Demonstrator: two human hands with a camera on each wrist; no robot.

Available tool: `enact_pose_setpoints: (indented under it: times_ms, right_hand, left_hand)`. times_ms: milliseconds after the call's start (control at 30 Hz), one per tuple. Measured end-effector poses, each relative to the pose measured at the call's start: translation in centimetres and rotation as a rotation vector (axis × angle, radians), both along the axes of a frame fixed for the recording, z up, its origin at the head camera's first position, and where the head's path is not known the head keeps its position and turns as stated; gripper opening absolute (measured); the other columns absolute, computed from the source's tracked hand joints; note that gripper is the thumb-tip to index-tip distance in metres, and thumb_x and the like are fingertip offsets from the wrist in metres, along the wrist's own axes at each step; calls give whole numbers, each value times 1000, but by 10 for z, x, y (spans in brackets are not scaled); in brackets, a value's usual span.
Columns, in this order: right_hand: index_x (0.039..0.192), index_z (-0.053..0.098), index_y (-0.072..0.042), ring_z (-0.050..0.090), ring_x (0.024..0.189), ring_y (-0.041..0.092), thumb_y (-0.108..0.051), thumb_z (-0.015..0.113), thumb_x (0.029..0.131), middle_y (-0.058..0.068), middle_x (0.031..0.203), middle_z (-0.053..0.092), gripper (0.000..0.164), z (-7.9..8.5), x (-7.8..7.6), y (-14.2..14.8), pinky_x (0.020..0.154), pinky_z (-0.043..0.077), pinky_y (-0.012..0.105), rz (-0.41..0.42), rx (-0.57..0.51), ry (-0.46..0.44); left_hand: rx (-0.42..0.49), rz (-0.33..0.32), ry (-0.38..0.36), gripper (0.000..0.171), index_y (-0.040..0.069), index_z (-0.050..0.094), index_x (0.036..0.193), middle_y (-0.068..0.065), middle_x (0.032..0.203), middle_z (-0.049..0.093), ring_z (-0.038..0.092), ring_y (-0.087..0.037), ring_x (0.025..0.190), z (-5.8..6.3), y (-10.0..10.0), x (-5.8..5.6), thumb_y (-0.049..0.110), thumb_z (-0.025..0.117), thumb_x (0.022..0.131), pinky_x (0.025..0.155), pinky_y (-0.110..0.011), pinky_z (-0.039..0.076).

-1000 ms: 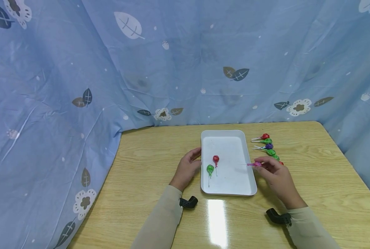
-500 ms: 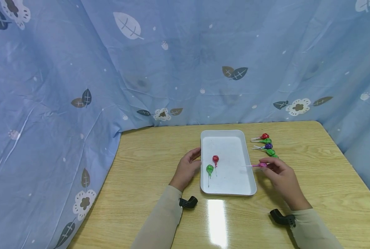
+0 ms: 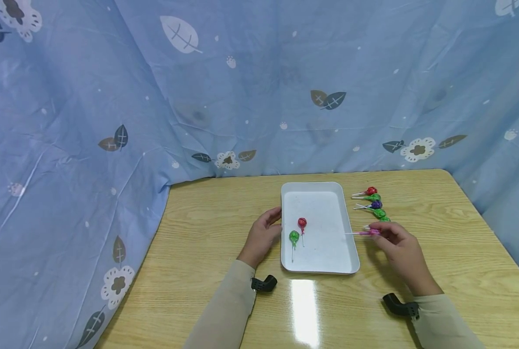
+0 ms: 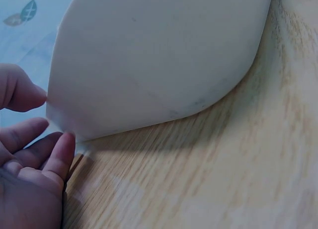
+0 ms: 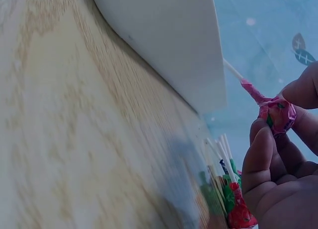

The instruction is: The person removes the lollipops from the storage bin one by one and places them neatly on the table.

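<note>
Lollipop (image 5: 277,114) in pink wrapper, white stick, pinched by right hand (image 3: 401,252).

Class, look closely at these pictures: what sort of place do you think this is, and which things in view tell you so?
Probably a staged tabletop set rather than a lived-in room: a blue leaf-print curtain screens off the wooden table, which holds only a white tray and a few lollipops.
</note>
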State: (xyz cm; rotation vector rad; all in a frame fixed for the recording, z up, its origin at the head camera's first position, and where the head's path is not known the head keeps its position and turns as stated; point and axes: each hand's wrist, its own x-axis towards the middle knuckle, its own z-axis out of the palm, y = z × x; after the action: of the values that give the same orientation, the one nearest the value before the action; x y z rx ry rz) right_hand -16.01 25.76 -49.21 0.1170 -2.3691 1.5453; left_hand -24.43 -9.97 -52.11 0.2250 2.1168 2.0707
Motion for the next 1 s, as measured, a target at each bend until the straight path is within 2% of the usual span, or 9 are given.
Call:
enact_pose_setpoints:
  times_ms: [400, 600, 1000]
  right_hand:
    - [131, 71, 5, 58, 94, 11, -2, 68, 106, 4, 121, 69, 27, -1, 1, 6, 72, 50, 16, -16, 14, -74]
    - [133, 70, 7, 59, 98, 9, 0, 66, 106, 4, 124, 68, 28, -3, 0, 8, 74, 51, 14, -3, -1, -75]
    - [129, 72, 5, 59, 97, 4, -3, 69, 106, 9, 121, 68, 25, -5, 2, 16, 76, 49, 11, -74, 77, -87]
  left_hand:
    - [-9, 0, 5, 55, 12, 58, 157, -5, 156, 59, 55, -21, 143, 0, 0, 0, 8, 66, 103, 116, -38, 48]
    - [-1, 0, 8, 56, 10, 57, 157, -6, 156, 59, 54, -22, 143, 0, 1, 0, 7, 65, 103, 115, -37, 48]
    - [-4, -1, 7, 56, 10, 57, 158, -6, 156, 58, 55, -21, 142, 0, 1, 0, 7, 65, 102, 114, -36, 49]
